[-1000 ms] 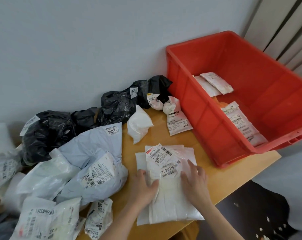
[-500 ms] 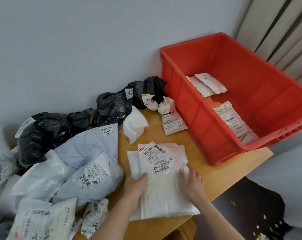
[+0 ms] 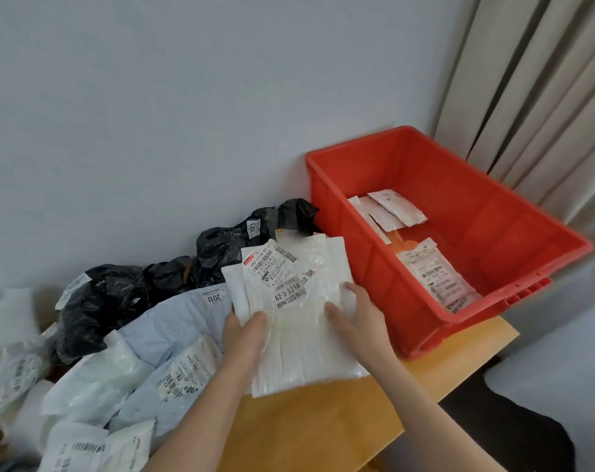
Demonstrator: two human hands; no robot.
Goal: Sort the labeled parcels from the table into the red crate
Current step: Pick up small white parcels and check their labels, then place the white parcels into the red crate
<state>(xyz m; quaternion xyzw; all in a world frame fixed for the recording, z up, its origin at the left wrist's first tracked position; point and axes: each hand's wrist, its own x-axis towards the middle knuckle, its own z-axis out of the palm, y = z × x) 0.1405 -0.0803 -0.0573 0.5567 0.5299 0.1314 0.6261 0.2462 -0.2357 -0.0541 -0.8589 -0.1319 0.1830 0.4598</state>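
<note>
Now | left hand [image 3: 246,338] and right hand [image 3: 361,313] both grasp white parcel [image 3: 296,321] (label up), raised above surface [image 3: 323,424] | red crate [image 3: 425,338] at right edge, holding labeled parcels.

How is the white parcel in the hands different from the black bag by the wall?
The white parcel is flat and pale; the black bag is dark and crumpled. Both hands, left hand and right hand, hold the white parcel up; the black bag lies untouched. Both carry labels.
</note>
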